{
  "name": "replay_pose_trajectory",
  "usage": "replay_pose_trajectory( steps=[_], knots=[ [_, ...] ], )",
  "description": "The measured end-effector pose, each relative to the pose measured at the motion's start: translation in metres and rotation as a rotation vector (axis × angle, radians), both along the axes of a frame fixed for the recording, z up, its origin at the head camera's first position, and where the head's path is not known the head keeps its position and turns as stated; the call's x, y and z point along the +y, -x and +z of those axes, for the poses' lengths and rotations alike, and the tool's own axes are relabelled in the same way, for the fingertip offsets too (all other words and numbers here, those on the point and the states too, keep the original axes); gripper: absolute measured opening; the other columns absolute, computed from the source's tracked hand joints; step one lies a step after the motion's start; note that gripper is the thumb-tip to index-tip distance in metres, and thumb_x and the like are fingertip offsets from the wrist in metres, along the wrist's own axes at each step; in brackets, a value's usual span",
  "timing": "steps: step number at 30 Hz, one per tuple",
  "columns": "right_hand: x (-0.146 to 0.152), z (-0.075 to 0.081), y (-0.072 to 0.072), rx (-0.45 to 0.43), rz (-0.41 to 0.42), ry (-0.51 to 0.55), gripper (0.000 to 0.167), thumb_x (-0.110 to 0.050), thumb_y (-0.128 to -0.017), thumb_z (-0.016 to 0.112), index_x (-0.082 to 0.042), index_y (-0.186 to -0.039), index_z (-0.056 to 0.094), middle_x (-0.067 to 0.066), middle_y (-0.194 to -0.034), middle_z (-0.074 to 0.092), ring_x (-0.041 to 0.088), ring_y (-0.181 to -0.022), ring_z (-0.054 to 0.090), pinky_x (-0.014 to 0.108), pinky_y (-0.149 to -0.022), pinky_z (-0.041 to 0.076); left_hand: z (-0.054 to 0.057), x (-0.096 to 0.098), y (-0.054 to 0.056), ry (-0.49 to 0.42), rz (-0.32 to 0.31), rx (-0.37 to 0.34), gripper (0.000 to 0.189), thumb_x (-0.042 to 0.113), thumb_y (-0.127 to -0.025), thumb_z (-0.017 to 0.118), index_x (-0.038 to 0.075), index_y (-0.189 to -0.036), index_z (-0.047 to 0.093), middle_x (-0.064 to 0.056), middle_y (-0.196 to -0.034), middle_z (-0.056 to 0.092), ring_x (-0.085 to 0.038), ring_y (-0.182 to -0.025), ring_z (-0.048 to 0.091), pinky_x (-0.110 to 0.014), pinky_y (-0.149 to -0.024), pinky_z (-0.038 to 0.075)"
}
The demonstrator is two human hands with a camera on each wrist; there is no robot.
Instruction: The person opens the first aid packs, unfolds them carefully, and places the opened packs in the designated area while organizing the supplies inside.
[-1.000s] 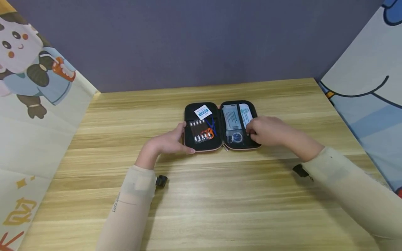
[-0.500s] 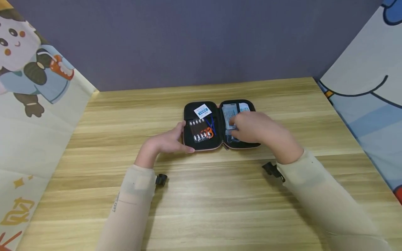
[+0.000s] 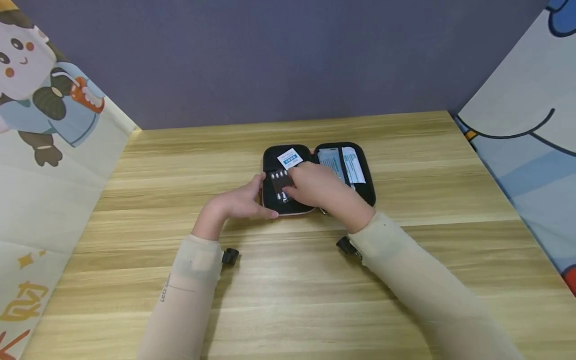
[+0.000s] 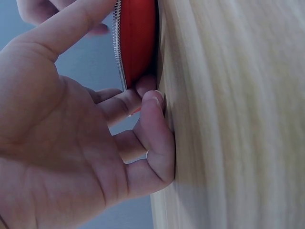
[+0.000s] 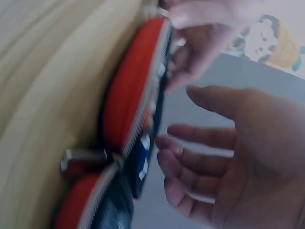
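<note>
An unfolded zippered case (image 3: 368,192), black inside and red outside, lies on the wooden table. My left hand (image 3: 234,206) grips its left end, thumb at the front corner and fingers at the side; the left wrist view shows fingers bent against the zipper edge. Over the left half hovers my right hand (image 3: 321,187), fingers loosely bent and nothing between them in the right wrist view. Below its fingertips is a clear pack of white-ended pieces (image 3: 280,181). A white square packet (image 3: 290,158) lies behind. The right half carries a bluish packet (image 3: 330,159) and a white packet (image 3: 354,166).
The wooden table (image 3: 288,290) extends on all sides of the case. Behind it rises a plain dark wall (image 3: 288,60), with cartoon-printed panels left and right. A metal zipper pull (image 5: 83,160) sticks out at the fold. Small black devices (image 3: 230,257) sit on both wrists.
My right hand has moved left, from the white packet on the right half across to the left half, now covering the orange and blue items there. My left hand has stayed put.
</note>
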State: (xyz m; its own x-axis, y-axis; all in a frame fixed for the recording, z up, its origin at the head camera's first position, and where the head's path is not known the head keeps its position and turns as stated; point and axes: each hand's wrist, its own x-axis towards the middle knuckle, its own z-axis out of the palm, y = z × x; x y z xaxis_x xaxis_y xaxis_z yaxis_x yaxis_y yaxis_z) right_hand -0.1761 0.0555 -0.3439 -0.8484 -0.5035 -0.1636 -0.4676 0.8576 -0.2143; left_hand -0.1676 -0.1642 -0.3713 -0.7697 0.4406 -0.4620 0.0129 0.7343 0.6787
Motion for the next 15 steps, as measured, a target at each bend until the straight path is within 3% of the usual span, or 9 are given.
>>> replay_pose_trajectory(
  steps=[10, 15],
  knots=[
    [-0.029, -0.018, 0.003, 0.052, -0.098, -0.086, 0.046, -0.053, -0.104, 0.064, -0.012, -0.119, 0.078, 0.011, -0.112, 0.079, 0.031, -0.098, 0.077, 0.052, -0.076, 0.065, 0.0, 0.001, 0.001, -0.004, -0.014, -0.009, 0.126, 0.042, -0.09, 0.083, 0.012, -0.171, -0.008, -0.02, -0.178, 0.015, -0.036, -0.166, 0.015, -0.055, -0.136, 0.017],
    [-0.031, -0.023, 0.007, 0.03, -0.12, -0.047, 0.042, -0.048, -0.102, 0.069, -0.011, -0.121, 0.077, 0.01, -0.115, 0.079, 0.028, -0.098, 0.076, 0.051, -0.078, 0.065, 0.0, -0.001, 0.001, 0.003, -0.007, -0.008, 0.126, 0.042, -0.091, 0.083, 0.012, -0.171, -0.009, -0.02, -0.178, 0.017, -0.036, -0.166, 0.015, -0.055, -0.136, 0.017]
  ],
)
